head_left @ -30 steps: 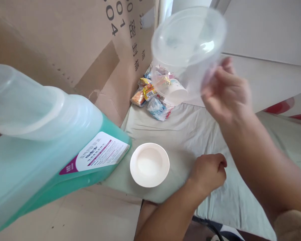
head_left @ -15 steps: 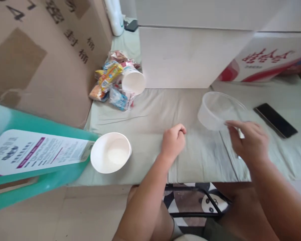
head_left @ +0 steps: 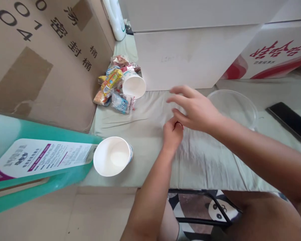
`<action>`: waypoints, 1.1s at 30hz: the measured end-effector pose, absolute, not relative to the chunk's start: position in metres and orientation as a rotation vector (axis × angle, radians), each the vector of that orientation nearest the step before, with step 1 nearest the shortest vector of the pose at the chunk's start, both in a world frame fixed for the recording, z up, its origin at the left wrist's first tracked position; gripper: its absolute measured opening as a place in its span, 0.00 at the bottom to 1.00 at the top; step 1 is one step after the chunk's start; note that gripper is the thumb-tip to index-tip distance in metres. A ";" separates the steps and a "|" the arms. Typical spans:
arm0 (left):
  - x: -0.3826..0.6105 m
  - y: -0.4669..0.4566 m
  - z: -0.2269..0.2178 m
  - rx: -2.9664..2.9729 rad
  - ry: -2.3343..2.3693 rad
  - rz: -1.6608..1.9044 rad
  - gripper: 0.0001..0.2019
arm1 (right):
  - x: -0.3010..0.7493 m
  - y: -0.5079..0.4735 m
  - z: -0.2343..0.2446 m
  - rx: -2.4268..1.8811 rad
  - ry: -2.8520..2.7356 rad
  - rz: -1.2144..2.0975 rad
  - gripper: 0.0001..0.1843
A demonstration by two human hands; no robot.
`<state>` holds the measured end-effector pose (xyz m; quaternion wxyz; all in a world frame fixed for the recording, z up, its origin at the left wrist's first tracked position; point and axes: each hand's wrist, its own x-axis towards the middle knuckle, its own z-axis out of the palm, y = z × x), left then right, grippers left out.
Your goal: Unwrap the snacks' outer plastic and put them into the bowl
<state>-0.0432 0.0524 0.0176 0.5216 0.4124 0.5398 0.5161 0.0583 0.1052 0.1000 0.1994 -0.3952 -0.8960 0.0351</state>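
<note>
My left hand [head_left: 173, 134] rests on the pale green cloth with its fingers curled closed. A tiny bit of red shows at its fingers; what it holds, if anything, is hidden. Just above it, my right hand [head_left: 194, 107] reaches across with fingers spread and nothing visible between them, its thumb close to the left hand. Behind the right forearm sits a clear plastic bowl [head_left: 237, 95], partly covered. A white paper cup [head_left: 112, 156] stands to the left of my left hand. Another paper cup [head_left: 133, 86] lies tipped over beside several small wrapped snacks [head_left: 112, 82].
A teal jug [head_left: 82, 174] with a white label and a cardboard box [head_left: 65, 77] line the left side. White boxes [head_left: 178, 57] stand along the back, with a white bottle [head_left: 116, 20] beside them. A black phone [head_left: 289, 120] lies at the right.
My right hand has moved left from beside the clear bowl to over my left hand, and its fingers have spread. My left hand stays closed in place. The view has shifted slightly.
</note>
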 end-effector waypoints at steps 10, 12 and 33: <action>-0.067 0.056 0.020 0.928 1.248 1.268 0.10 | -0.083 0.206 0.085 -1.280 -2.756 -0.101 0.20; -0.069 0.054 0.021 0.925 1.241 1.264 0.10 | -0.081 0.198 0.097 -1.313 -2.740 -0.147 0.22; -0.064 0.042 0.023 1.055 1.223 1.135 0.11 | -0.007 0.142 0.129 -1.525 -2.323 0.249 0.23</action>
